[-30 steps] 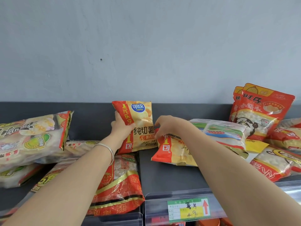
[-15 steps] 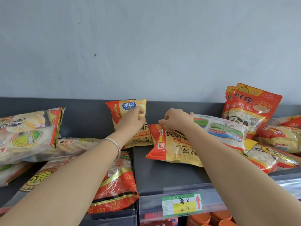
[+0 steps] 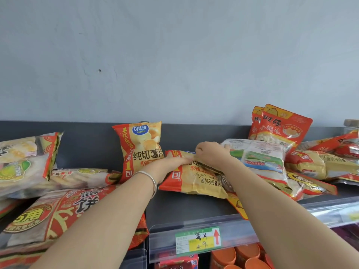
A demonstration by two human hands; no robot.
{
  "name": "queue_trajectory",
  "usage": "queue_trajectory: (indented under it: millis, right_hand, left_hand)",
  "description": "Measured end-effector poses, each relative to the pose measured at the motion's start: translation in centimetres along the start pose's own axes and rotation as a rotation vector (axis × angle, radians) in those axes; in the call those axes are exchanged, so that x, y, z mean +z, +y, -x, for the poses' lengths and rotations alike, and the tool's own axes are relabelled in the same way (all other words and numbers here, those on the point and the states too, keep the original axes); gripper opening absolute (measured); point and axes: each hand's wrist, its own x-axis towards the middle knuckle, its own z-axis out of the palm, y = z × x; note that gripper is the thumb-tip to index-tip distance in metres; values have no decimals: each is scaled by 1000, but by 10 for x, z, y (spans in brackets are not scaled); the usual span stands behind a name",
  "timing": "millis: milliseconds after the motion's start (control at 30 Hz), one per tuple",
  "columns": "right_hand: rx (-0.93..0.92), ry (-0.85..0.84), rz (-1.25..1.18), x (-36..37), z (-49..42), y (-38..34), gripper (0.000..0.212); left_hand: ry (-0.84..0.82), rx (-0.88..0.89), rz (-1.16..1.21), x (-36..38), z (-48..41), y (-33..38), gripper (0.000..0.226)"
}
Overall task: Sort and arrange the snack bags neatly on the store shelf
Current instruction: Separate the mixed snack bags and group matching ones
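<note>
Since the left hand let go, the upright bag stands alone. It now joins the right hand gripping the flat bag.

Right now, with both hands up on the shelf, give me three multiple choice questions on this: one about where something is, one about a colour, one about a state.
1. Where does the upright chip bag stand?
A) against the dark back panel
B) on top of the red bags
C) in a basket

2. What colour is the arrow on the price label?
A) blue
B) red
C) black

3. How is the second chip bag, which the left hand and right hand touch?
A) standing
B) hanging
C) lying flat

Answers:
1 A, its back is at the panel.
2 B, a red arrow points up.
3 C, it lies face up on the shelf.
</note>
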Motion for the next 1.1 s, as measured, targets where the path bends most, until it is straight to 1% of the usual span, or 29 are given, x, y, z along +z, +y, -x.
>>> queue_trajectory:
  millis: [67, 133, 200, 300, 400, 500, 567, 600, 667, 700, 733, 767, 800, 833, 933, 967, 1033, 1067, 1100]
  right_hand:
    - [-1, 44, -111, -4, -1, 2, 28]
    - [18, 82, -176, -7, -1, 5, 33]
    - [52, 148, -224, -7, -1, 7, 36]
    - [78, 230, -286, -9, -1, 8, 34]
    - [119, 186, -383, -12, 2, 2, 38]
    - [86, 72, -485, -8, 2, -10, 46]
    - [58, 15, -637, -5, 1, -19, 56]
    - [49, -5, -725, -4, 1, -24, 58]
    - [24, -24, -878, -7, 1, -33, 48]
    - [5, -32, -932, -8, 0, -37, 45]
    - [-13, -38, -962, -9, -2, -42, 44]
    - [-33, -49, -975, -8, -3, -48, 43]
    - [-48, -62, -977, -7, -4, -55, 43]
    - [-54, -84, -966, -4, -6, -61, 45]
    - [-19, -186, -957, 6, -11, -74, 56]
    - [3, -214, -995, 9, -11, -77, 59]
    - [63, -264, -1118, 15, -18, -78, 65]
    - [99, -281, -1176, 16, -23, -79, 67]
    - [126, -289, -1218, 17, -27, -80, 68]
  left_hand:
    - [39, 45, 76, 5, 0, 2, 95]
    - [79, 131, 115, 7, 4, 6, 95]
    - [128, 230, 101, 6, 8, 10, 104]
    - [232, 388, 117, -1, 15, 14, 113]
    - [340, 513, 165, -13, 25, 13, 111]
    - [371, 580, 179, -21, 32, 9, 108]
    - [377, 580, 178, -24, 36, 5, 105]
    - [390, 574, 186, -26, 38, 3, 103]
    - [430, 573, 220, -33, 44, -1, 95]
    - [438, 560, 255, -38, 46, -3, 87]
    - [438, 538, 309, -44, 46, -6, 74]
    - [432, 510, 367, -50, 45, -8, 58]
    - [431, 480, 429, -57, 44, -11, 49]
    - [441, 447, 500, -62, 43, -15, 51]
    - [515, 303, 547, -82, 11, -38, 94]
    - [517, 271, 551, -86, -3, -47, 100]
    - [424, 244, 600, -87, -3, -48, 106]
    - [362, 250, 647, -84, 9, -42, 105]
    - [297, 251, 689, -82, 14, -39, 99]
